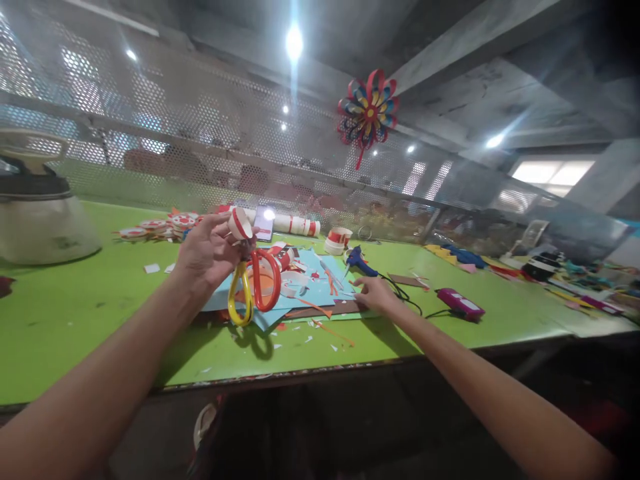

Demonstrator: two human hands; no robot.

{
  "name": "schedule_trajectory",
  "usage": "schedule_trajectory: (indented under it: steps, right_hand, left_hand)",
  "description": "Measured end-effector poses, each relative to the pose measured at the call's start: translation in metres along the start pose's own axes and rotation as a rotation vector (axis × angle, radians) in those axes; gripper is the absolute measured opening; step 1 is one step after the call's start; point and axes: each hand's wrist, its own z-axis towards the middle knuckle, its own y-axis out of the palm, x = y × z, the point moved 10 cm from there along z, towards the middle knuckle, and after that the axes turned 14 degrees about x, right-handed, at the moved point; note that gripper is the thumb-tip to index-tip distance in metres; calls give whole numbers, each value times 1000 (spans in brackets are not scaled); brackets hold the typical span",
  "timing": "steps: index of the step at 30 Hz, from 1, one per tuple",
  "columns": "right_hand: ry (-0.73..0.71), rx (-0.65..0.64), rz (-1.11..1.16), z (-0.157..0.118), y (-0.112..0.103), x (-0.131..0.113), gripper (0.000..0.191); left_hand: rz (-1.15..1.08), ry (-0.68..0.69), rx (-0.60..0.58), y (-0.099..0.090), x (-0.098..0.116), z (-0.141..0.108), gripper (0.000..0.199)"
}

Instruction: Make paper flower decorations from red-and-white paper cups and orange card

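Observation:
My left hand (213,250) is raised over the table, closed around a small white paper ring with a red band (241,224). Scissors with one red and one yellow handle (254,287) hang from the same hand, handles down; their blades are mostly hidden by the fingers. Lower and to the right, my right hand (376,295) reaches to the right edge of the paper pile, its fingers slightly apart. Light blue paper sheets (323,267) lie there over a brown sheet (345,307), with white and orange scraps on top.
A blue glue gun (363,261) with a black cord lies beyond my right hand. Farther right is a purple device (460,304). A phone (265,222), red-white rolls (337,240) and paper flowers (170,225) line the back. A large container (43,223) stands left; a pinwheel (370,112) hangs above.

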Motion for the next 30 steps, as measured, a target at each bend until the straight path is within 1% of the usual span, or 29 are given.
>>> schedule_trajectory:
  steps: [1, 2, 3, 5, 6, 7, 8, 9, 10, 11, 13, 15, 17, 18, 19, 21, 23, 26, 30]
  right_hand:
    - [0, -4, 22, -3, -2, 2, 29]
    - [0, -14, 46, -9, -8, 5, 27]
    - [-8, -42, 77, -18, -18, 9, 26]
    - [-21, -127, 128, -44, -45, 18, 26]
    - [-35, -223, 153, -61, -56, 22, 25]
    - [-66, -471, 196, -88, -54, 22, 25]
    - [-60, -682, 210, -115, -55, 25, 27]
    - [-65, -798, 186, -135, -59, 27, 28]
    - [-129, -815, 125, -146, -65, 25, 25]
    - [-185, -754, 57, -147, -69, 21, 24]
    - [-298, -522, -53, -134, -72, 0, 29]
    - [-350, -350, -67, -118, -63, -31, 35]
    - [-464, -197, -81, -102, -49, -70, 35]
    - [-494, -167, -124, -94, -37, -84, 38]
    - [-497, -173, -187, -87, -24, -92, 39]
    - [-499, -203, -218, -75, 0, -104, 31]
    - [-494, -224, -238, -66, 17, -106, 21]
    - [-483, -229, -258, -59, 30, -100, 18]
    - [-474, -225, -242, -60, 32, -95, 15]
  left_hand:
    - [-2, 2, 1, 0, 1, 0, 19]
    - [-6, 1, 3, 0, 2, 0, 19]
    - [-12, 2, 3, 0, 3, 0, 19]
    - [-28, 12, -4, 2, 5, -1, 20]
    - [-33, 19, -11, 3, 6, -1, 20]
    - [-34, 23, -16, 4, 6, -2, 20]
    - [-30, 25, -20, 6, 6, -3, 20]
    - [-24, 24, -21, 8, 5, -4, 19]
    - [-18, 21, -19, 9, 3, -5, 18]
    - [-15, 17, -14, 10, 2, -5, 18]
    - [-14, 4, -7, 10, -2, -6, 19]
    - [-6, -14, -4, 9, -6, -5, 21]
    - [13, -23, -3, 7, -7, -3, 22]
    - [21, -21, -1, 5, -7, -2, 22]
    - [24, -16, 2, 4, -6, -1, 22]
    - [23, -10, 3, 2, -3, 1, 21]
    - [13, -7, -1, 2, -1, 1, 22]
    - [-7, -7, -16, 4, 1, 0, 23]
    - [-10, 3, -7, 4, 3, -2, 23]
